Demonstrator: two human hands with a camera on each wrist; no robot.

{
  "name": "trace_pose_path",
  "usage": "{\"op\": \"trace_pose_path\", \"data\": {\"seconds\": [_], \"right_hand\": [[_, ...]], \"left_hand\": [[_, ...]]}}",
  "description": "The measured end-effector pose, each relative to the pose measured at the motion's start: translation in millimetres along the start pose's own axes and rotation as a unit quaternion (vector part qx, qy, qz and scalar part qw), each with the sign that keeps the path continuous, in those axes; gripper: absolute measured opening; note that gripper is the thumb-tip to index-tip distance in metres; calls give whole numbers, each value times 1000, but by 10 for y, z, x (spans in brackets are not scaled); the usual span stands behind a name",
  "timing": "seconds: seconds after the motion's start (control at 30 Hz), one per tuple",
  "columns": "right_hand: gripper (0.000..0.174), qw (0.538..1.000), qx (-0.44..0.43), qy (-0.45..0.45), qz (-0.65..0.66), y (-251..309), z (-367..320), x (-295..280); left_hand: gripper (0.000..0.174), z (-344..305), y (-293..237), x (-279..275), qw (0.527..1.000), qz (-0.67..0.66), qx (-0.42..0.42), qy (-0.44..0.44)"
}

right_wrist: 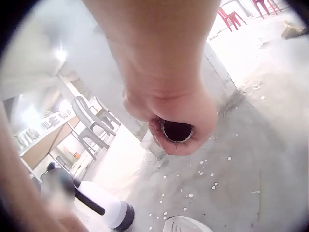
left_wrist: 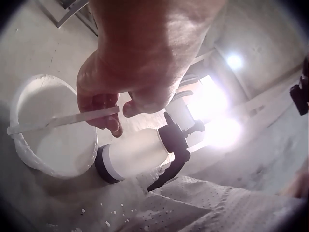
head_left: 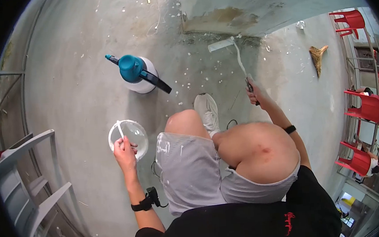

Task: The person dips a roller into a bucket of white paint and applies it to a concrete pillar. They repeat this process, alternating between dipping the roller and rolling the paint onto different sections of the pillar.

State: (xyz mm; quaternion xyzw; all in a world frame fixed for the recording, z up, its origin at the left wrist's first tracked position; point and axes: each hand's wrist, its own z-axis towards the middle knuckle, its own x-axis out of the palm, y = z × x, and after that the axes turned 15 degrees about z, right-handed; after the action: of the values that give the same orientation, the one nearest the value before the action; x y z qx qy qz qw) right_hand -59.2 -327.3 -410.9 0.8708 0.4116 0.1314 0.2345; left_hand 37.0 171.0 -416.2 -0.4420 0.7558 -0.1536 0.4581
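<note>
Concrete floor (head_left: 75, 83): carrying everything, speckled with white drops. Widest open room lying toward its left edge, beyond the sprayer.

Wall (head_left: 269, 1): meeting the floor along the far edge, stained at its base.

Red chairs (head_left: 367, 109): standing well apart at the right edge, closing in that side.

Pump sprayer (head_left: 138, 73): standing upright between bowl and wall, probably placed within the left arm's reach.

White bowl (head_left: 111, 140): sitting on the floor near the left knee (head_left: 181, 121), directly under the left hand.

Long tool (head_left: 241, 63): stretching out to the wall's foot, white-coated end touching there. Right hand (head_left: 255, 96) gripping the handle, fingers curled tight round it, apparently for reach from a crouch.

Thin stick (head_left: 120, 129): crossing the bowl's rim, being pinched between thumb and fingertips of the left hand (head_left: 124, 152). Hanging low, likely so drips fall inside.
</note>
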Motion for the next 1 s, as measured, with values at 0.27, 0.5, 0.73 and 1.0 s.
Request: {"op": "trace_pose_path", "data": {"seconds": [0.27, 0.5, 0.73, 1.0], "right_hand": [[52, 989, -106, -103, -22, -156, -786, -84], [52, 790, -447, -232, -349, -184, -1139, -1111], [41, 842, -419, -296, -168, 441, -2377, -720], [36, 704, -493, -369, -354, 748, -3086, -100]], "left_hand": [[37, 54, 189, -99, 993, 37, 45, -104], [32, -294, -497, -835, 991, 98, 73, -54], [22, -820, -1272, -1466, 977, 79, 194, 27], [36, -1342, -2116, -1773, 913, -110, 383, 89]]}}
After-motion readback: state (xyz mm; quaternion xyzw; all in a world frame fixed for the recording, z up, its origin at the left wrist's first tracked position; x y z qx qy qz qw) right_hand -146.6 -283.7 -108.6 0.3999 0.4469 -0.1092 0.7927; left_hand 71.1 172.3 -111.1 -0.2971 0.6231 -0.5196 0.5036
